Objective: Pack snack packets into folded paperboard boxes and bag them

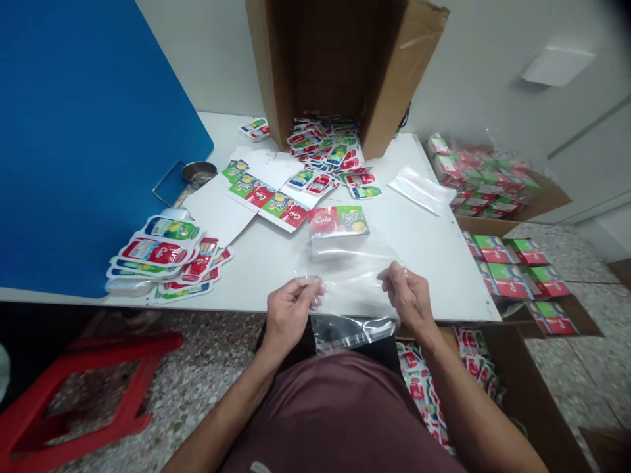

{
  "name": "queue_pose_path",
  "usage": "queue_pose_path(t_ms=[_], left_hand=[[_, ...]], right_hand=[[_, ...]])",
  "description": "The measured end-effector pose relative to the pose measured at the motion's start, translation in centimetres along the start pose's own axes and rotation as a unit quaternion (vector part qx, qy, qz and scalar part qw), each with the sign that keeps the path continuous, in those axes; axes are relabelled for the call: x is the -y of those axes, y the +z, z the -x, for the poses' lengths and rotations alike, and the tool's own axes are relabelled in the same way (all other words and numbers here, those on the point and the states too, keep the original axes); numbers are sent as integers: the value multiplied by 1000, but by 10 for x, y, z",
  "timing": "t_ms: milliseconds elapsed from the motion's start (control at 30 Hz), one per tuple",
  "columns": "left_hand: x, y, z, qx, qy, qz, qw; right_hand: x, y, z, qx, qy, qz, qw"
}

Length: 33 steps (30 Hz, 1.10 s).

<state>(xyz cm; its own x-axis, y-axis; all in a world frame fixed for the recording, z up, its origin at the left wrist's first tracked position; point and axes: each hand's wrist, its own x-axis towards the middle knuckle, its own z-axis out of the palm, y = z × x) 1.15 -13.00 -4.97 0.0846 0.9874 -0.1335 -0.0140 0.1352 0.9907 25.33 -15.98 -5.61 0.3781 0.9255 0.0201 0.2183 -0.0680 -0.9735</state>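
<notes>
My left hand (290, 310) and my right hand (408, 295) each pinch an edge of a clear plastic bag (351, 282), stretched between them over the near edge of the white table (434, 256). Just beyond the bag stands a small red and green box (338, 223) printed Cola and Sprite. A second clear bag (352, 332) hangs below my hands at my lap.
A tall cardboard carton (340, 66) stands open at the back, spilling printed sachets (328, 151). More sachets (165, 259) lie stacked at the left by a blue board (83, 131). Flat printed box blanks (269, 200), a spare bag (419, 189), cartons of finished boxes (513, 276) at right, a red stool (83, 401).
</notes>
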Motion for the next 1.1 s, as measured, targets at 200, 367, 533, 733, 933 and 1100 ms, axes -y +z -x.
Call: queue_pose_path(t_ms=[200, 367, 533, 733, 933, 1100], left_hand=[[0, -4, 25, -92, 205, -150, 963], [17, 7, 31, -71, 125, -193, 971], [36, 12, 20, -75, 111, -149, 980], [34, 13, 11, -117, 154, -183, 964], [24, 4, 10, -150, 145, -314, 926], [4, -14, 19, -149, 76, -382, 909]], right_hand=[[4, 1, 0, -13, 1, -7, 1000], [3, 3, 3, 3, 44, -54, 998], [4, 6, 3, 19, 65, -60, 996], [2, 4, 8, 48, 43, -30, 997], [5, -7, 15, 89, -135, 79, 984], [1, -14, 19, 73, -292, 106, 948]])
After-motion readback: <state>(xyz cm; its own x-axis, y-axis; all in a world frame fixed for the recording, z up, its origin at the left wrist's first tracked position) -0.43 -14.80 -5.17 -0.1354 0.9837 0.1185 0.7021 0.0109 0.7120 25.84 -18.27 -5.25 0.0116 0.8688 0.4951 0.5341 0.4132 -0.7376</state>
